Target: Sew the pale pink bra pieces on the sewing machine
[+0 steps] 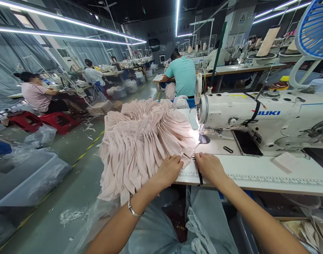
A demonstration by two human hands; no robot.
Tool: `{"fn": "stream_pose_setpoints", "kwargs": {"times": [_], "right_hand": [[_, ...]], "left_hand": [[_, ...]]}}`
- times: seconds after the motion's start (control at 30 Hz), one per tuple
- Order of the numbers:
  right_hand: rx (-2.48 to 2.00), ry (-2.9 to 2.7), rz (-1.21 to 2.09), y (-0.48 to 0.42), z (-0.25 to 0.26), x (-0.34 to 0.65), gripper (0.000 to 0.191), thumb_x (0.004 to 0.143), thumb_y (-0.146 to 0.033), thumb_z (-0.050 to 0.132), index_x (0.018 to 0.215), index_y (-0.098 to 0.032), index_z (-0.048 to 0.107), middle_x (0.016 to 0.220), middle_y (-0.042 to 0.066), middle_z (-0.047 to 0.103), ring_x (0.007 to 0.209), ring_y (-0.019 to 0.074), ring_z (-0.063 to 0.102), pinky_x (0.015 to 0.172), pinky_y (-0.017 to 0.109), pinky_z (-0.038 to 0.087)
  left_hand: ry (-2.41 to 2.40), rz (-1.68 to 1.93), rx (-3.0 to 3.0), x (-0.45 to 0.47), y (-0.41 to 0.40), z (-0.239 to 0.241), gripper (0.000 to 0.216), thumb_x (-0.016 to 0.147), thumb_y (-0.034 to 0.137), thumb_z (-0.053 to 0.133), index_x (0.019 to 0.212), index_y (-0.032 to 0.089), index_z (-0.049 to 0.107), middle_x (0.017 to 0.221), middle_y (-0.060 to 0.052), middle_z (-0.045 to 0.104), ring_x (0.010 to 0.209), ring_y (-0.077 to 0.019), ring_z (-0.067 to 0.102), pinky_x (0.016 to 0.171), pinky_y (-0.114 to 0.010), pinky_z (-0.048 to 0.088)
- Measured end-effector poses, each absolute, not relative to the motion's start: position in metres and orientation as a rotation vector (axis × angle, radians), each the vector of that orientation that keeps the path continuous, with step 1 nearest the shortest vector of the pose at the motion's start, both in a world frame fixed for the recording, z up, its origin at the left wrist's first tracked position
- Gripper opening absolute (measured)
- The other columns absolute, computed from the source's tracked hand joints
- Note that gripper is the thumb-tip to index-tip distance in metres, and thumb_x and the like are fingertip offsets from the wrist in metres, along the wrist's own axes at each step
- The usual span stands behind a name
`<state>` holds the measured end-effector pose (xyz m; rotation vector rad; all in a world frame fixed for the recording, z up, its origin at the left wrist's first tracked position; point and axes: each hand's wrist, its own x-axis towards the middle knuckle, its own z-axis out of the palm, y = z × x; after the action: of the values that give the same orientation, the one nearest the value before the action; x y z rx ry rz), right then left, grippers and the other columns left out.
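The dark item (193,158) by the right hand (209,166) is too small to tell; the fan (316,31) is cropped.

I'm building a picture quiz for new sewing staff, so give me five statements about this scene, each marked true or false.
1. The left hand rests on the pale pink fabric. True.
2. The bracelet is worn on the right arm. False: it is on the left.
3. The phone lies with its dark screen up. True.
4. The worker in turquoise faces the camera. False: their back is turned to it.
5. The fabric is piled right of the sewing machine. False: it is left.
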<state>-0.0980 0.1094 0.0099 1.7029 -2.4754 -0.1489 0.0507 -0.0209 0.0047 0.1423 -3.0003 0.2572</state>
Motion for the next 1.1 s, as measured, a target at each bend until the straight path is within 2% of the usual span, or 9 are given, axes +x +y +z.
{"fn": "stream_pose_setpoints", "kwargs": {"times": [0.23, 0.37, 0.47, 0.6, 0.73, 0.83, 0.93, 1.0, 1.1], "right_hand": [[1.754, -2.461, -0.113, 0.110, 0.006, -0.098, 0.017, 0.096, -0.015, 0.043, 0.098, -0.016, 0.060, 0.095, 0.010, 0.068, 0.087, 0.0206, 0.066, 0.065, 0.029, 0.036], [1.719, -2.492, -0.100, 0.110, 0.008, -0.100, 0.018, 0.097, -0.018, 0.042, 0.097, -0.017, 0.060, 0.094, 0.009, 0.069, 0.086, 0.0200, 0.066, 0.062, 0.028, 0.035], [1.619, -2.534, -0.093, 0.112, 0.012, -0.109, 0.020, 0.098, -0.020, 0.040, 0.101, -0.015, 0.060, 0.094, 0.011, 0.068, 0.085, 0.0213, 0.066, 0.061, 0.029, 0.035], [1.576, -2.542, -0.094, 0.113, 0.017, -0.123, 0.018, 0.097, -0.021, 0.044, 0.104, -0.015, 0.059, 0.094, 0.011, 0.068, 0.087, 0.0223, 0.066, 0.065, 0.029, 0.035], [1.669, -2.498, -0.094, 0.108, 0.015, -0.125, 0.022, 0.098, -0.019, 0.039, 0.102, -0.016, 0.061, 0.094, 0.011, 0.068, 0.090, 0.0221, 0.065, 0.067, 0.030, 0.035], [1.715, -2.484, -0.093, 0.102, 0.011, -0.123, 0.024, 0.098, -0.017, 0.037, 0.100, -0.016, 0.061, 0.094, 0.011, 0.067, 0.089, 0.0220, 0.064, 0.066, 0.030, 0.035], [1.711, -2.501, -0.088, 0.101, 0.008, -0.122, 0.024, 0.098, -0.019, 0.038, 0.099, -0.016, 0.062, 0.094, 0.011, 0.067, 0.087, 0.0216, 0.065, 0.063, 0.029, 0.034], [1.687, -2.519, -0.082, 0.102, 0.009, -0.122, 0.025, 0.099, -0.021, 0.038, 0.099, -0.016, 0.062, 0.094, 0.011, 0.068, 0.085, 0.0212, 0.065, 0.062, 0.029, 0.034], [1.640, -2.539, -0.068, 0.106, 0.012, -0.124, 0.026, 0.099, -0.023, 0.036, 0.100, -0.017, 0.062, 0.094, 0.010, 0.068, 0.085, 0.0209, 0.065, 0.060, 0.029, 0.033]], "left_hand": [[-2.918, 0.306, 0.125, 0.037, -0.020, 0.007, 0.015, 0.088, 0.009, 0.054, 0.085, 0.014, 0.068, 0.104, -0.012, 0.063, 0.102, -0.0261, 0.057, 0.085, -0.040, 0.046], [-2.844, 0.254, 0.069, 0.024, -0.023, 0.004, 0.017, 0.091, 0.011, 0.050, 0.092, 0.015, 0.067, 0.138, -0.012, 0.054, 0.129, -0.0267, 0.046, 0.106, -0.046, 0.036], [-2.926, 0.210, 0.035, 0.017, -0.024, 0.002, 0.022, 0.090, 0.007, 0.047, 0.102, 0.014, 0.064, 0.133, -0.012, 0.059, 0.128, -0.0241, 0.050, 0.112, -0.047, 0.030], [-3.020, 0.194, 0.074, 0.020, -0.022, 0.002, 0.026, 0.086, 0.002, 0.045, 0.103, 0.010, 0.062, 0.107, -0.012, 0.069, 0.103, -0.0222, 0.064, 0.106, -0.041, 0.036], [-3.030, 0.144, 0.109, 0.025, -0.019, 0.007, 0.027, 0.084, 0.002, 0.045, 0.104, 0.010, 0.061, 0.106, -0.014, 0.068, 0.103, -0.0222, 0.064, 0.103, -0.039, 0.039], [-3.104, 0.098, 0.138, 0.020, -0.020, 0.013, 0.021, 0.084, 0.004, 0.047, 0.096, 0.013, 0.061, 0.099, -0.011, 0.068, 0.097, -0.0216, 0.064, 0.101, -0.038, 0.040], [-3.124, 0.079, 0.225, 0.008, -0.023, 0.018, 0.019, 0.088, 0.007, 0.045, 0.097, 0.014, 0.060, 0.090, -0.008, 0.068, 0.089, -0.0214, 0.065, 0.089, -0.035, 0.046], [-3.093, 0.081, 0.322, -0.002, -0.027, 0.018, 0.022, 0.093, 0.009, 0.041, 0.108, 0.014, 0.056, 0.094, -0.008, 0.067, 0.089, -0.0221, 0.064, 0.080, -0.034, 0.048], [-3.053, 0.098, 0.407, -0.011, -0.029, 0.016, 0.031, 0.095, 0.012, 0.041, 0.125, 0.016, 0.048, 0.110, -0.011, 0.063, 0.101, -0.0232, 0.061, 0.075, -0.032, 0.048]]}}
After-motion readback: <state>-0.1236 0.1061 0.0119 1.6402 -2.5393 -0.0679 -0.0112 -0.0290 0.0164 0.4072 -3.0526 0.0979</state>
